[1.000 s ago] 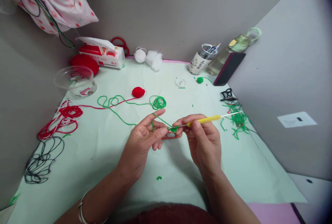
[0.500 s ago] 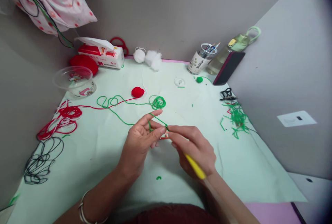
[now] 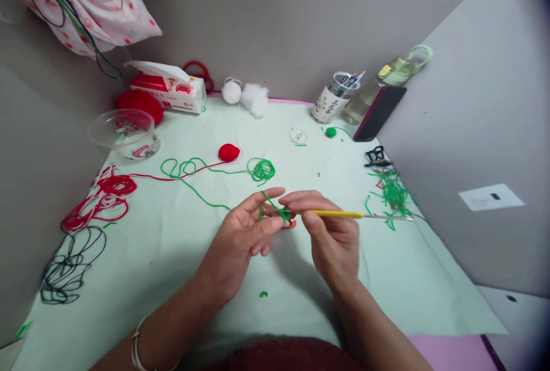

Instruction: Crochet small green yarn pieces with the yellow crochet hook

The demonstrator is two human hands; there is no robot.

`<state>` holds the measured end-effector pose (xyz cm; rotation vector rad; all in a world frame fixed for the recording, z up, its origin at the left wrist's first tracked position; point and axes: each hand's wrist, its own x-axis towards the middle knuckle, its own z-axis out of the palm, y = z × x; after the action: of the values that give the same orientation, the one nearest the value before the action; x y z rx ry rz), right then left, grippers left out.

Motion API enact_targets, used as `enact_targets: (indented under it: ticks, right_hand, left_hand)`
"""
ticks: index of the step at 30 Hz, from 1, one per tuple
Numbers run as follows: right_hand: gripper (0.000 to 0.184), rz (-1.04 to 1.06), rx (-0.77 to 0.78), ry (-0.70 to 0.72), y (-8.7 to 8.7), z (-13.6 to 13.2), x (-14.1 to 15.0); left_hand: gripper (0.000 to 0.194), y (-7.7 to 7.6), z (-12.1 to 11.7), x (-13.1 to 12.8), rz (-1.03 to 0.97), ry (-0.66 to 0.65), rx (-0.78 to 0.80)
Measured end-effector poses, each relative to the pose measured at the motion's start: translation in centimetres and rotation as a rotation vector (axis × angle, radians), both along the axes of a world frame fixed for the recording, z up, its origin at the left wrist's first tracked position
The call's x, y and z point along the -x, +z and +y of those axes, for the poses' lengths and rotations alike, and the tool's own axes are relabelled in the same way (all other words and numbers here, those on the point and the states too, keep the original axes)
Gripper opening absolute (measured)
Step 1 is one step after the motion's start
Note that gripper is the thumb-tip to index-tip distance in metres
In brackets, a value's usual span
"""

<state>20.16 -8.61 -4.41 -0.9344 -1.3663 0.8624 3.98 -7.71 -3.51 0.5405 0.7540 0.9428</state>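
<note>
Right of green crochetwork (image 3: 285, 214) pinched in our left hand (image 3: 238, 239), our right hand (image 3: 335, 248) grips the crochet hook (image 3: 344, 214), re-levelled for work.

Pale green covered desk (image 3: 172, 250), bearing a round red ball (image 3: 228, 153), coiled green yarn (image 3: 263, 171), looped black cord (image 3: 64, 273) and a fluffy white tuft (image 3: 256, 100).

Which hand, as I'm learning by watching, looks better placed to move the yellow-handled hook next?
Probably the right hand: it holds the yellow-handled hook, one end of which reaches the green piece. The left hand pinches that piece, with green yarn across its fingers.
</note>
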Motion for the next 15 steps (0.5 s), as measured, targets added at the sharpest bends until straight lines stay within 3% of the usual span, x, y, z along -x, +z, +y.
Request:
enact_targets:
  ticks: [6,12,15]
  right_hand:
    - [0.020,-0.064,-0.011,-0.006,0.2,-0.3,0.2]
    - [0.040,-0.550,-0.297,-0.165,-0.2,-1.3,0.1]
    - [0.034,-0.354,-0.232,-0.163,-0.2,-1.1,-0.2]
  left_hand:
    - [0.033,-0.6,-0.1,-0.1,0.152,0.021,-0.087]
    - [0.045,-0.3,-0.1,-0.4,0.048,0.029,0.027]
    - [0.039,-0.1,0.1,-0.2,-0.027,0.005,0.123]
